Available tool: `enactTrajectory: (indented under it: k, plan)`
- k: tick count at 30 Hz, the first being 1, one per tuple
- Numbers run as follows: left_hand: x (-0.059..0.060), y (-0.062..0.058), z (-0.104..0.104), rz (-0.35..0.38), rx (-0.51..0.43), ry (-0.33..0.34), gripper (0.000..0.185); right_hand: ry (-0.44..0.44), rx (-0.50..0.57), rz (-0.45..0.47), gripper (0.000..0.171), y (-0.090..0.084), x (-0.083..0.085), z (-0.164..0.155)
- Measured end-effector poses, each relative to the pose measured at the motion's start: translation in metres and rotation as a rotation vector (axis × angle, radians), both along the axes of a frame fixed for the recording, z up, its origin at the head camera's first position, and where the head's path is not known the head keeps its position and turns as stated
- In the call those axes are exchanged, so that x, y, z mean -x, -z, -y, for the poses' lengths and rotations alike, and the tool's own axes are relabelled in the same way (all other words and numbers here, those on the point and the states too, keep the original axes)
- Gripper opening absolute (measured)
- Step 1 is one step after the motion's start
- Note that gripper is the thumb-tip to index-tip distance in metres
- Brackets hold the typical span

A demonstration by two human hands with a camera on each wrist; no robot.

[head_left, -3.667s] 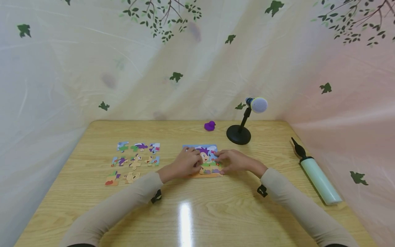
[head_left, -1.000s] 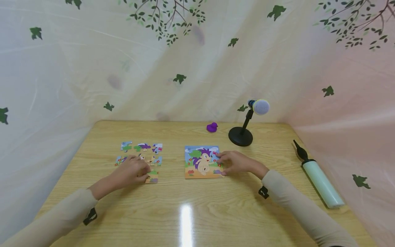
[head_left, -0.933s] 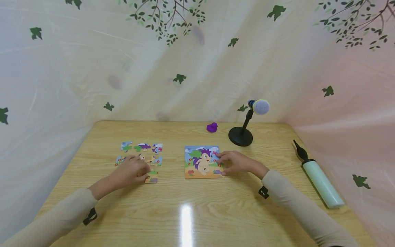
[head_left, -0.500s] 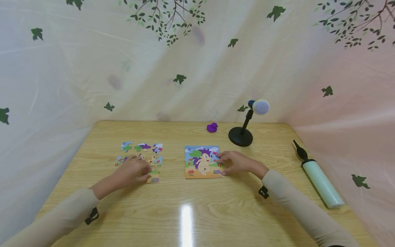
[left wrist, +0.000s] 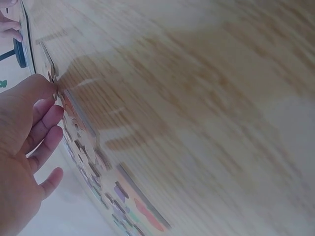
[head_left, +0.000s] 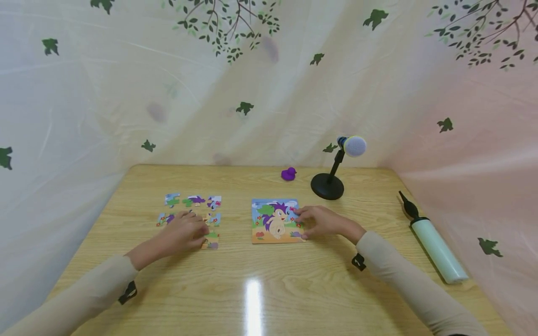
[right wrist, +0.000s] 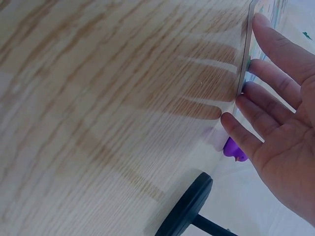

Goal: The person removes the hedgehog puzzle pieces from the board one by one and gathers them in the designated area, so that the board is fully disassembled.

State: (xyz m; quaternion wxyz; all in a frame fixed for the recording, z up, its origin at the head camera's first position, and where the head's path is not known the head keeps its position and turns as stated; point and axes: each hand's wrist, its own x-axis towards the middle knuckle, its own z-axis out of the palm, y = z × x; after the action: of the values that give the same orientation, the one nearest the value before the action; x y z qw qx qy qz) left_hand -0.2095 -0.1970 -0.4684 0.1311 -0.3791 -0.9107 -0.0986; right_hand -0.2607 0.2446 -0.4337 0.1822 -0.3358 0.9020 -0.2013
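My left hand (head_left: 182, 233) is low over the loose jigsaw pieces on the left of the table. Its thumb and forefinger pinch the edge of a jigsaw piece (head_left: 212, 240) with green and orange print, which lies flat at the lower right of the group. In the left wrist view the other fingers hang apart. Part of the middle and bottom rows is hidden beneath this hand. To the right lies a square board (head_left: 275, 223) printed with a purple-haired hedgehog. My right hand (head_left: 322, 221) touches the board's right edge, fingers spread and lightly bent.
A purple rubber duck (head_left: 288, 174) sits behind the board. Near it stands a microphone (head_left: 354, 146) on a black round-based stand (head_left: 327, 186). Along the table's right side lies a pale green hand pump (head_left: 437, 249). A leaf-print curtain (head_left: 189, 102) hangs behind the table.
My left hand has gone from the board to the loose pieces. Over the last second it slides the lower-right piece slightly rightward. The right hand has stayed at the board's edge.
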Motion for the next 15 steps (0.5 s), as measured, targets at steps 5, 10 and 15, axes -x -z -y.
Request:
enactTrajectory:
  k: [5, 10, 15]
  plan:
    - [0.0001, -0.0022, -0.0010, 0.004, -0.003, 0.008, 0.014, 0.004, 0.000, 0.001, 0.049, 0.0008, -0.0002, -0.0006]
    - [0.0012, -0.0034, -0.0021, 0.020, 0.009, -0.005, 0.014, 0.008, -0.004, 0.004, 0.050, 0.0013, 0.0004, -0.0006]
    - [0.0024, -0.0031, -0.0027, 0.030, 0.009, -0.006, 0.014, 0.010, -0.009, 0.007, 0.051, 0.0012, 0.0011, -0.0007]
